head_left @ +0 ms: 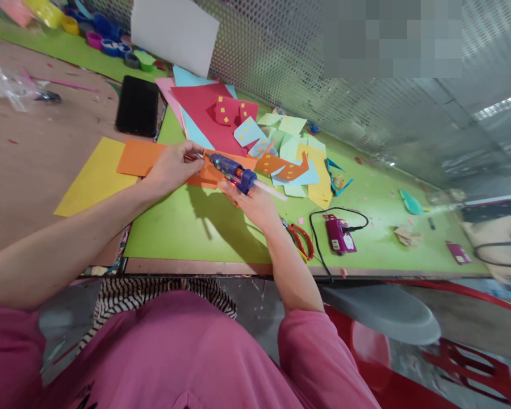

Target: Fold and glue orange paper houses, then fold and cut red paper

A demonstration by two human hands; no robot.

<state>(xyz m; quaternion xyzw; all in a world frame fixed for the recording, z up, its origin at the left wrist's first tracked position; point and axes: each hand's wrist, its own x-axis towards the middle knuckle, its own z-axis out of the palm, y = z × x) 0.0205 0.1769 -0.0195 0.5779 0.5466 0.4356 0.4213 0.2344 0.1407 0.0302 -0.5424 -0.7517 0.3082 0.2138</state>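
My right hand [255, 204] is closed around a dark blue glue gun [227, 165]. A whitish glue stick [270, 189] sticks out of the gun's back end, and a small red light glows on its body. The nozzle points left at the fingertips of my left hand [183, 163]. Those fingers are pinched together; whatever is between them is too small to make out. Orange paper [138, 158] lies under my left wrist, and more orange paper [202, 180] shows below the gun. A yellow sheet [97, 182] lies under the orange paper at the left.
A black phone [137, 106] lies at the back left. Cut coloured papers with yellow squares, such as a red piece [236, 111], spread behind my hands. Red-handled scissors [302, 241] and a purple power adapter [340, 234] with a black cable lie to the right.
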